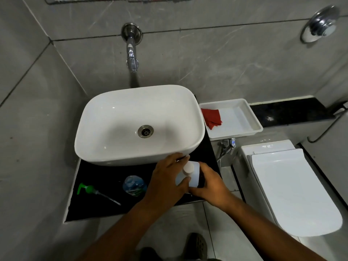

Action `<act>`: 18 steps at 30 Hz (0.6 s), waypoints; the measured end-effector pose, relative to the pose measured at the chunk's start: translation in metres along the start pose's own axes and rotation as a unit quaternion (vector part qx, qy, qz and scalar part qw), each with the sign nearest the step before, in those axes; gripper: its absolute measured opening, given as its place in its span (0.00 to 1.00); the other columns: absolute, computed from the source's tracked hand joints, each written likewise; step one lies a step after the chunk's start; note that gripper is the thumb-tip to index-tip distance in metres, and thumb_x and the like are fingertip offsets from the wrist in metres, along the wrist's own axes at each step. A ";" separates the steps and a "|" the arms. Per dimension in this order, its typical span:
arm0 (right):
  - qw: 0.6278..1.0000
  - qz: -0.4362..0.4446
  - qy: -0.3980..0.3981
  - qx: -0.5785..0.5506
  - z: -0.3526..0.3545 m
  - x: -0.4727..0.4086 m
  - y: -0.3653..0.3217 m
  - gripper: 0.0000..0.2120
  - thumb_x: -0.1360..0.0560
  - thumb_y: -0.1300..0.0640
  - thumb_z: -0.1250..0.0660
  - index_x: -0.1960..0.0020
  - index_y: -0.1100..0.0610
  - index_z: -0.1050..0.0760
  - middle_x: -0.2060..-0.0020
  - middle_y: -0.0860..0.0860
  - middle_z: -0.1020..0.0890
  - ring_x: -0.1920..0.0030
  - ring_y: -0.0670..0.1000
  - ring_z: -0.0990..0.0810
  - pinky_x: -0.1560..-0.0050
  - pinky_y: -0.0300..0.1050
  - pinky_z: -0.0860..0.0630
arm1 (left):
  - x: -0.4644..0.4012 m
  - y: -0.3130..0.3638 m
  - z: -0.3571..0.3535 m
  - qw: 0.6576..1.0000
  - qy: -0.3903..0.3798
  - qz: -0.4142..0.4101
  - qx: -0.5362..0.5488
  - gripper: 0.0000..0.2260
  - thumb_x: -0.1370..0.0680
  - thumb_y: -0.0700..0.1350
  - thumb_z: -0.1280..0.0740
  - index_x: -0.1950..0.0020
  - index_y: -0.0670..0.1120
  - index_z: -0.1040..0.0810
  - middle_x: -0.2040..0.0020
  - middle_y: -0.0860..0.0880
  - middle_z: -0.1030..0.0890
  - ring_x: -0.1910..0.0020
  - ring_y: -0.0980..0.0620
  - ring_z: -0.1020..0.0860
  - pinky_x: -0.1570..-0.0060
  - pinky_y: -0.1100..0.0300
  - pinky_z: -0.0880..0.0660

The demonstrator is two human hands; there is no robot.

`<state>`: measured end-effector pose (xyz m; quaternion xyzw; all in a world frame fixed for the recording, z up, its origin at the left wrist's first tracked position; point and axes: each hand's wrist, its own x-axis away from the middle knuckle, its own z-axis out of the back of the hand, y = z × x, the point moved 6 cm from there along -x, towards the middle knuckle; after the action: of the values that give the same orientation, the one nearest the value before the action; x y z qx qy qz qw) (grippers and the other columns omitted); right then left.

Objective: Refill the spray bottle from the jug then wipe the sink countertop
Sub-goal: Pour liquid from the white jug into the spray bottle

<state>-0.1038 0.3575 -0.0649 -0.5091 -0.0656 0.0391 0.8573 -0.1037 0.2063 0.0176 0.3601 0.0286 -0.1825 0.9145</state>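
A: Translucent white plastic, that jug (188, 176). It stands on the black countertop (105, 178) at the front right corner, just beside the white basin (113, 153).

B: Who has it?

A: Both hands. The left hand (167, 178) wraps its near side, thumb across the front and fingers curled round the far side by the cap (188, 168). The right hand (212, 187) closes round the base from the right.

B: How will it handle?

A: My guess is stiff but thin-walled, so it would dent if squeezed, and smooth enough to slip if wet. How full it is I cannot tell, so neither its weight. I would keep one hand on the body and work the cap with the other.

B: Where does the liquid go?

A: Into the spray bottle (134, 185), standing open to the left, its green trigger head (90, 190) lying apart with the tube on the counter.

B: Anything in the way?

A: The basin crowds the jug's far side, and the counter edge is close. The red cloth (211, 117) sits in a white tray (252, 117) to the right.
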 end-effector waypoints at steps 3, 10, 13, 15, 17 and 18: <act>1.000 -0.005 0.004 0.001 0.005 0.005 0.002 0.35 0.40 0.39 0.24 0.39 0.30 0.38 0.43 0.36 0.25 0.42 0.36 0.26 0.46 0.38 0.23 | -0.006 0.012 -0.005 0.999 -0.004 -0.029 0.015 0.22 0.27 0.46 0.31 0.33 0.52 0.27 0.37 0.54 0.24 0.38 0.60 0.31 0.35 0.56 0.30; 1.000 -0.008 0.017 -0.009 0.009 0.013 0.008 0.38 0.40 0.41 0.23 0.33 0.43 0.34 0.41 0.41 0.24 0.41 0.41 0.25 0.44 0.45 0.21 | -0.015 0.022 0.002 0.996 0.083 0.026 0.020 0.13 0.31 0.53 0.26 0.52 0.46 0.20 0.54 0.50 0.18 0.54 0.53 0.22 0.52 0.56 0.22; 0.999 -0.013 0.032 -0.011 0.018 0.016 0.011 0.37 0.40 0.42 0.23 0.35 0.41 0.34 0.42 0.39 0.23 0.41 0.40 0.24 0.46 0.44 0.21 | -0.017 0.019 0.009 0.990 0.126 0.045 0.050 0.14 0.31 0.58 0.28 0.57 0.49 0.22 0.59 0.54 0.21 0.60 0.59 0.24 0.59 0.67 0.26; 0.998 -0.021 0.046 -0.026 0.028 0.018 0.015 0.36 0.40 0.43 0.22 0.36 0.39 0.33 0.43 0.37 0.23 0.42 0.39 0.24 0.48 0.41 0.20 | -0.016 0.005 0.007 0.986 0.129 0.082 0.059 0.12 0.32 0.58 0.28 0.57 0.51 0.22 0.59 0.55 0.22 0.60 0.60 0.25 0.61 0.70 0.29; 0.997 -0.031 0.060 -0.038 0.038 0.021 0.021 0.35 0.40 0.45 0.21 0.36 0.38 0.32 0.43 0.37 0.22 0.42 0.39 0.23 0.48 0.41 0.20 | -0.011 -0.018 -0.005 0.984 0.108 0.128 0.060 0.10 0.32 0.54 0.27 0.55 0.51 0.21 0.56 0.54 0.21 0.58 0.59 0.24 0.58 0.67 0.29; 0.996 -0.036 0.064 -0.040 0.043 0.022 0.024 0.35 0.39 0.46 0.21 0.37 0.37 0.32 0.44 0.36 0.22 0.42 0.39 0.23 0.49 0.39 0.20 | -0.008 -0.030 -0.015 0.983 0.087 0.152 0.061 0.10 0.31 0.51 0.26 0.53 0.51 0.20 0.53 0.52 0.21 0.55 0.57 0.23 0.56 0.65 0.29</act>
<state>-0.0882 0.4093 -0.0635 -0.5418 -0.0301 -0.0277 0.8395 -0.1210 0.1984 -0.0110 0.4296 0.0419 -0.0108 0.9020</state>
